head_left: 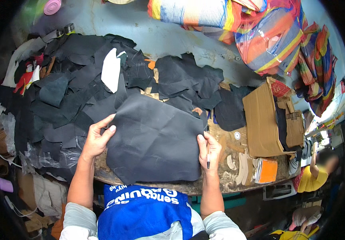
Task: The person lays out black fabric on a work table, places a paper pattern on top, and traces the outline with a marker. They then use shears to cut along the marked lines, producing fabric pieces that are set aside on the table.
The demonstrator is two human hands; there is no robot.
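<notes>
On the worn wooden workbench [224,182], near its front edge, a large dark grey sheet of leather [152,140] lies flat, matte and faintly creased, with an irregular outline. The left hand [97,138] rests on the sheet's left edge, thumb on top and fingers curled loosely along the border, pinching it lightly. The right hand [209,149] grips the right edge with its fingers closed, and a slim pen [208,160] with a pale tip points down from that fist; how tightly it clamps the sheet is hard to judge from above.

Left of the sheet and beyond it spreads a heap of black leather scraps [72,92], jagged and overlapping, with one white piece [111,70] lying among them. Farther right, a brown cardboard box [262,120] stands open at the bench's end, and pale cut patterns [242,166] sit beside an orange block [268,170]. Striped woven sacks [276,36] crowd the far right corner. A person in a yellow shirt [314,178] sits low at the right, well apart from the bench work.
</notes>
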